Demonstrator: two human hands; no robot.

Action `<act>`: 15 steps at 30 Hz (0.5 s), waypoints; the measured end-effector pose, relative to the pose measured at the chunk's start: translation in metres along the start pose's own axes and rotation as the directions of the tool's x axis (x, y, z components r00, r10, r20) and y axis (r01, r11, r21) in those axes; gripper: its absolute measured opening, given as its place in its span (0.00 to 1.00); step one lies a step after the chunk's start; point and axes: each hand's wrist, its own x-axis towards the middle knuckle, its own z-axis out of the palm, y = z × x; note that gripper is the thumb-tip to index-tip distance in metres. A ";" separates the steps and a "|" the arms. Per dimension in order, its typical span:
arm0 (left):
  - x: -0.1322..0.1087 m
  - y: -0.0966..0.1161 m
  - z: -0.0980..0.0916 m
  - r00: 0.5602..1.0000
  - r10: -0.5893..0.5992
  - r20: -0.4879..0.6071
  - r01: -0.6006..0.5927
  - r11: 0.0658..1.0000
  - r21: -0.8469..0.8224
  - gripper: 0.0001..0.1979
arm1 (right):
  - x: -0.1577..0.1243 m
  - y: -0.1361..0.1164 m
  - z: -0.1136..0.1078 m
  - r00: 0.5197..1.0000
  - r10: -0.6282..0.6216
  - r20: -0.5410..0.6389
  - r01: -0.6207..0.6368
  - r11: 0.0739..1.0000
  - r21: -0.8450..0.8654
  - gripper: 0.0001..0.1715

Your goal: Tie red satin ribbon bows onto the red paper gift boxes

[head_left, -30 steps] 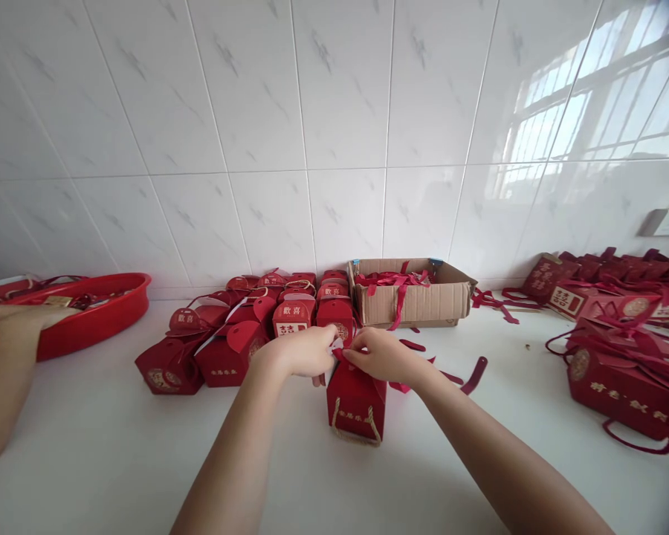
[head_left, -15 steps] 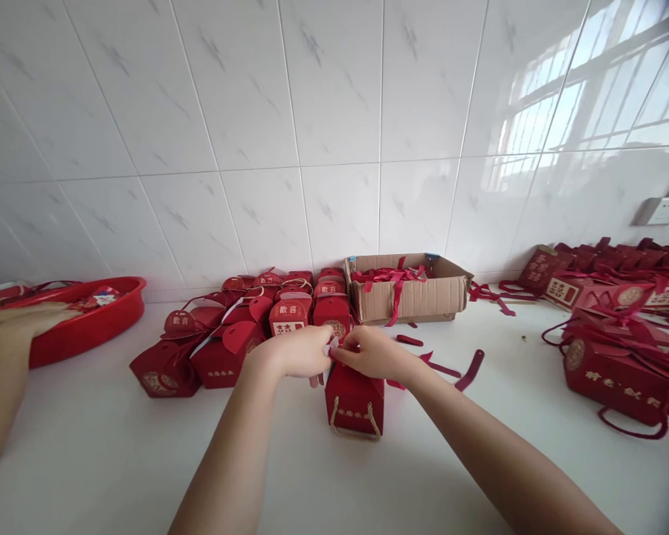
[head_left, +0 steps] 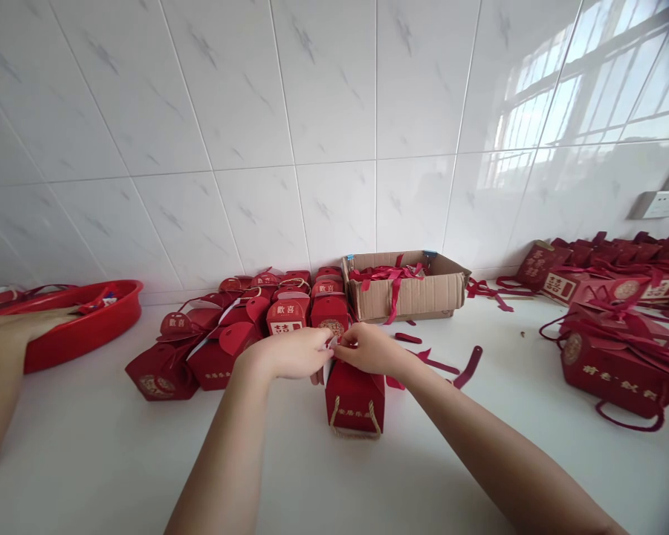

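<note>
A small red gift box [head_left: 354,394] with gold lettering and a twisted rope handle stands upright on the white counter in front of me. My left hand [head_left: 296,352] reaches over its left top edge, fingers closed on a flap whose pale inner side shows. Close against it, my right hand [head_left: 371,348] pinches at the same top flaps from the right. The fingertips of both hands nearly meet, and they hide the exact fold.
Filled-looking red boxes [head_left: 218,360] stand in rows behind left. A cardboard box [head_left: 409,297] holds red ribbons; loose strips [head_left: 468,367] lie beside it. More red boxes [head_left: 610,375] are at right. At left, another person's arm [head_left: 3,386] reaches into a red basin [head_left: 83,343].
My hands stay at the top of the gift box with only small finger shifts. The view has turned slightly. The other person's hand has moved a little in the basin.
</note>
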 end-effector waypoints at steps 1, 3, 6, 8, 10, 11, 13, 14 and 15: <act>0.000 -0.001 -0.001 1.000 0.010 0.008 -0.010 0.999 -0.030 0.08 | 0.000 0.001 0.000 1.000 0.001 0.000 -0.001 1.000 0.000 0.20; 0.000 -0.003 -0.003 0.999 0.025 0.030 -0.023 0.997 -0.079 0.09 | 0.001 0.002 0.000 1.000 0.003 0.002 -0.003 1.000 0.000 0.20; 0.002 -0.006 -0.004 0.999 0.027 0.029 -0.025 0.998 -0.059 0.10 | 0.000 0.001 -0.001 1.000 0.003 0.008 -0.003 1.000 0.001 0.19; 0.005 -0.008 -0.004 1.000 0.005 -0.009 -0.005 1.000 0.003 0.10 | -0.001 0.000 -0.001 1.000 -0.002 0.009 0.002 1.000 0.001 0.17; 0.008 -0.009 -0.003 0.999 -0.006 -0.054 0.009 0.998 0.059 0.08 | -0.001 -0.001 0.000 1.000 -0.012 0.009 0.012 1.000 -0.001 0.16; 0.009 -0.010 -0.003 0.997 0.004 -0.072 0.001 0.997 0.073 0.07 | -0.001 -0.001 0.000 1.000 -0.016 0.010 0.016 1.000 0.000 0.16; 0.010 -0.011 -0.003 0.995 0.038 -0.097 -0.031 0.996 0.078 0.05 | -0.001 0.000 -0.001 1.000 -0.018 0.011 0.018 1.000 0.003 0.16; 0.010 -0.011 -0.004 0.993 0.048 -0.107 -0.042 0.997 0.066 0.04 | 0.000 0.001 -0.004 1.000 -0.018 0.015 0.017 1.000 0.007 0.17; 0.008 -0.012 -0.005 0.991 0.047 -0.125 -0.041 0.998 0.049 0.04 | 0.000 0.002 -0.008 1.000 -0.018 0.017 0.018 1.000 0.014 0.17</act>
